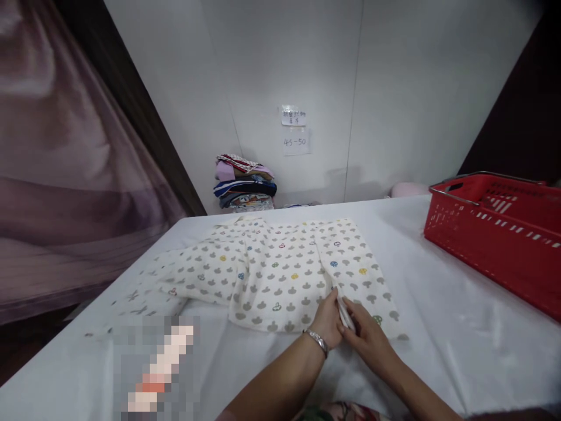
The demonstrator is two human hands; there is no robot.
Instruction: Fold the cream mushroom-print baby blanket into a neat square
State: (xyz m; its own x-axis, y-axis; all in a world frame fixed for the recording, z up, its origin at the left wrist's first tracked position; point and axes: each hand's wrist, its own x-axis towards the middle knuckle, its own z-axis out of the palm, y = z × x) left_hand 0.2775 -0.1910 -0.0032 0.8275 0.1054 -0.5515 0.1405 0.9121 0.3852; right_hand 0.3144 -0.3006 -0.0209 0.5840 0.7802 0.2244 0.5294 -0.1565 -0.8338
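A cream long-sleeved garment [280, 286] printed with grey mushrooms and a few coloured ones lies spread on the white-covered table [442, 304]. One sleeve [170, 275] stretches out to the left. At the garment's near edge, right of the middle, my left hand [328, 318] has its fingers closed on the cloth; a bracelet circles that wrist. Right beside it, my right hand [368, 333] pinches the same gathered edge between thumb and fingers. A small raised fold of cloth shows between the two hands. Some fingertips are hidden behind the fabric.
A red plastic basket [491, 245] with a metal handle stands at the right. Folded clothes [245, 184] are stacked beyond the table's far edge. Paper labels [297, 142] hang on the wall. A pinkish curtain [65, 164] drapes at the left. A blurred patch covers the lower left.
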